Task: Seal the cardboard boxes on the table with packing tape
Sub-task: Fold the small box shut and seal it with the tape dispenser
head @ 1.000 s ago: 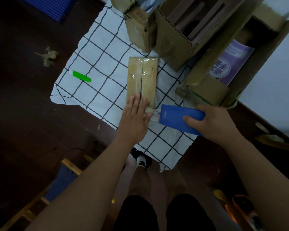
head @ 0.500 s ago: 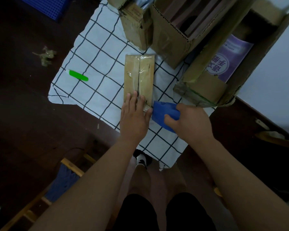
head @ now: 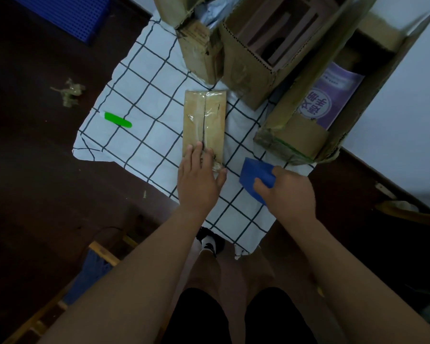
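Checked white cloth (head: 144, 78) covers the dark bench (head: 35, 170), where a flat taped cardboard box (head: 205, 120) lies under the straight fingers of the left hand (head: 199, 180), while the right hand (head: 287, 192) grips a blue tape dispenser (head: 256, 173) just beside it.

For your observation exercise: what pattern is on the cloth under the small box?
White cloth with a dark grid of lines, seen in the head view.
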### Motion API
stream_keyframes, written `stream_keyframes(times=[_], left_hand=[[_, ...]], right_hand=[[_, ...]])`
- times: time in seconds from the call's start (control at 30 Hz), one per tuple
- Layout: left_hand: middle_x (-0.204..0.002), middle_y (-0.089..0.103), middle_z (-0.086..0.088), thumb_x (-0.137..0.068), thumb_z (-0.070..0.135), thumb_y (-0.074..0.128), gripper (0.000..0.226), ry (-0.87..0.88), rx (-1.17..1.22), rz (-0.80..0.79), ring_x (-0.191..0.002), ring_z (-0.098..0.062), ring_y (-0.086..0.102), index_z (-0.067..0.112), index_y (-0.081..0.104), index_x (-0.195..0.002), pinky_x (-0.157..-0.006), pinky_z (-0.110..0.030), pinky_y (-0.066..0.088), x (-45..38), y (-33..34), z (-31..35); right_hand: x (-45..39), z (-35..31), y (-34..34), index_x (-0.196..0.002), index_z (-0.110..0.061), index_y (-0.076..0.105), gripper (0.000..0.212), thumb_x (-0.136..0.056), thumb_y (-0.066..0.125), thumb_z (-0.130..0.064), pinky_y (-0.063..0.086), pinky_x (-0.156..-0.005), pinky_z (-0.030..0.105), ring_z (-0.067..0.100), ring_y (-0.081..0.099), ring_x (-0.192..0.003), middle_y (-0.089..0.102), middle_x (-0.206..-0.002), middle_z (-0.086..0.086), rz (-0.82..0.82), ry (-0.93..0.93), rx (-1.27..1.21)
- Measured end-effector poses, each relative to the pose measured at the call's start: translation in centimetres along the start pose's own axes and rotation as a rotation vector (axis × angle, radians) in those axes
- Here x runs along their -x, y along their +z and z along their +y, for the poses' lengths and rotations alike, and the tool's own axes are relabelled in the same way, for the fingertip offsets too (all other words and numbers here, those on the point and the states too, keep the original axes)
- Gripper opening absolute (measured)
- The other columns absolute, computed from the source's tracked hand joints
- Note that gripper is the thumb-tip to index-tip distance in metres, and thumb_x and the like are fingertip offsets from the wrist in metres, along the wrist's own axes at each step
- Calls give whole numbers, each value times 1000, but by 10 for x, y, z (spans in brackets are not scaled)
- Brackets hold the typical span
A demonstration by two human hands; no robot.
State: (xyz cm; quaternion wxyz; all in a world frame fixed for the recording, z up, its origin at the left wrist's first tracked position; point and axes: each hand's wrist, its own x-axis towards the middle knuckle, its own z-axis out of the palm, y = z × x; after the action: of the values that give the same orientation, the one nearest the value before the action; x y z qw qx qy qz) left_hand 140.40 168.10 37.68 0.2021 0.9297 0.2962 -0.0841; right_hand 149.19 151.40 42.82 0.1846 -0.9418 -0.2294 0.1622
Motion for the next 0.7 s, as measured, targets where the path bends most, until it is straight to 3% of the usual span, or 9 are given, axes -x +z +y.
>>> stream_keyframes(times=[0.1,0.3,0.53,0.7], left_hand=[[-148,43,-8,-87,51,56,53,-12,-47,38,-142,-29,29,17,53,-128,-107,-46,30,-4,1,2],[-135,54,-5,-81,50,57,43,-52,-75,146,-131,-28,42,17,59,-109,-98,-43,34,-10,9,6],[-144,46,-10,-82,36,58,47,-139,-27,117,-140,-32,33,11,55,-121,-109,-49,30,-8,17,20],[-149,40,-8,-80,53,67,63,15,-28,39,-140,-30,31,17,50,-129,-109,-48,33,-1,1,3]], right_hand=[[7,6,-9,-58,-6,42,45,-79,79,-20,28,-52,29,21,37,-44,34,-48,0,44,51,-31],[12,8,-3,-68,3,57,37,-84,75,-25,33,-50,31,26,48,-48,51,-51,12,21,100,-73],[17,10,-3,-67,1,55,39,-86,72,-29,37,-49,34,25,48,-49,48,-51,9,20,107,-92],[16,13,-7,-72,-1,58,39,-85,73,-34,37,-50,32,21,49,-49,51,-54,7,42,144,-165]])
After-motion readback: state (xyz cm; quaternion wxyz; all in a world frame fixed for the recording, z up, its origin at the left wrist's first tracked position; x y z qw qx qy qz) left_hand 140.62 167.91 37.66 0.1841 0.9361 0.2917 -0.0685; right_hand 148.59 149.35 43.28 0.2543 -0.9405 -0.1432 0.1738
